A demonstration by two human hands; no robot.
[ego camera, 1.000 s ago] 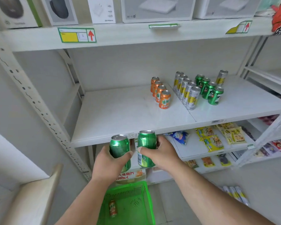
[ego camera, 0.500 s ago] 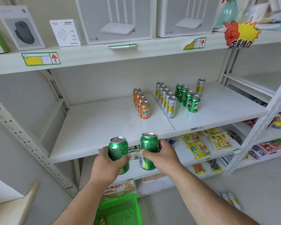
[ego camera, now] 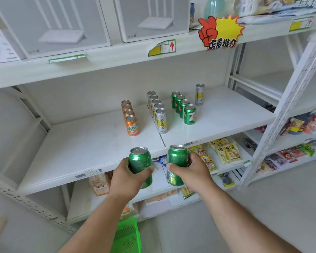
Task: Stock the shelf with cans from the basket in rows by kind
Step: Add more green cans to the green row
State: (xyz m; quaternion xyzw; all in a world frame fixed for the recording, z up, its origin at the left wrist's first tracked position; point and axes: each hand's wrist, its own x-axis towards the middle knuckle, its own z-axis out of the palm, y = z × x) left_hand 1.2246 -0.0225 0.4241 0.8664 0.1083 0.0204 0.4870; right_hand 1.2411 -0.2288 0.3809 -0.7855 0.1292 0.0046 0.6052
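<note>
Lower centre of frame: left hand [ego camera: 125,177] wrapped round shiny green metal can [ego camera: 140,166], right hand [ego camera: 192,170] round matching upright green can [ego camera: 177,164], both before white shelf edge [ego camera: 66,177].

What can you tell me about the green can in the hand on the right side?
The green can is shiny metal with a silver top and a closed pull tab. A white label patch with a barcode shows low on its left side. It stands nearly upright in the air, just in front of the white shelf edge. The right hand grips it, thumb across the front and fingers wrapped behind.
</note>
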